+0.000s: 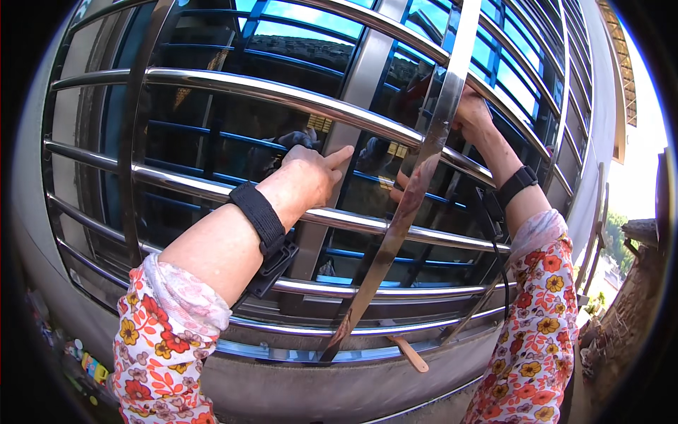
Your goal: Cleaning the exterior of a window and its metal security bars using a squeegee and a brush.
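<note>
My left hand [313, 175] reaches past a round metal bar [360, 221] of a window grille. Its index finger points at the grey window mullion [354, 100], and I see nothing held in it; whether the fingertip touches is unclear. My right hand [471, 112] is higher up, pushed between the bars near the dark glass pane [408, 180]. A flat upright metal strip [402, 222] and a bar cover part of it, so its fingers and anything in them are hidden. Both hands are mirrored in the glass.
A wooden-handled tool [409, 353] lies across the bottom of the grille, its handle sticking out over the concrete ledge [296, 384]. A black cable [503, 286] hangs by my right forearm. Colourful litter [94, 367] lies low at the left. Rough wall [614, 339] stands at right.
</note>
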The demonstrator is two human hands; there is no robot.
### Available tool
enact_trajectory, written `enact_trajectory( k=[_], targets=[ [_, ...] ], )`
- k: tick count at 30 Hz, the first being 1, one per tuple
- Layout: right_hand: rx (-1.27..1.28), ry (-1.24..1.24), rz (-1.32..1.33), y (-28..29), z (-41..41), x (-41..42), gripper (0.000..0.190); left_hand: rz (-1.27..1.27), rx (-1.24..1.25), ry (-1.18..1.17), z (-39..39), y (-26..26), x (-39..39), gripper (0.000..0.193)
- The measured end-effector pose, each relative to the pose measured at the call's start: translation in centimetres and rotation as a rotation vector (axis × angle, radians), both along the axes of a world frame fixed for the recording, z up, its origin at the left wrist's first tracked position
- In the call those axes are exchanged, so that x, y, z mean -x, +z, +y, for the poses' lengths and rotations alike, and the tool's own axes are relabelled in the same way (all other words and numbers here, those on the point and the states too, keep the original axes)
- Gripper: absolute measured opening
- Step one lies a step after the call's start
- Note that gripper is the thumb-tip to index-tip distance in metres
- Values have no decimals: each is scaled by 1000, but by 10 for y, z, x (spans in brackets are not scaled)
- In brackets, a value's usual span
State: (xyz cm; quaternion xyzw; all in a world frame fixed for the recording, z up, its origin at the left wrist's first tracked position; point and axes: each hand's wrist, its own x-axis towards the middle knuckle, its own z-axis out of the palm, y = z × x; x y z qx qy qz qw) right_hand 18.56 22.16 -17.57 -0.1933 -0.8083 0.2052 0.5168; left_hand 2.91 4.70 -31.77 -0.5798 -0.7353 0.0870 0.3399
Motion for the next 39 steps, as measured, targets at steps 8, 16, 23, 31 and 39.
enact_trajectory(
  k=[8,16,23,31,39],
  targets=[
    [-148,-119,-306,-3,-3,-9,34,58,138,68,-2,1,-2,50],
    [-610,-225,-433,-22,30,-35,31,153,83,-4,7,-2,10,41],
    [-676,-385,-720,-17,27,-68,25,-33,-44,-33,-1,-3,-1,43],
    [-650,-388,-978,-10,11,-92,21,-28,-9,-7,-3,0,-2,49],
    [-780,-329,-548,-27,20,-84,54,-74,-29,-33,0,-4,9,51]
  ],
)
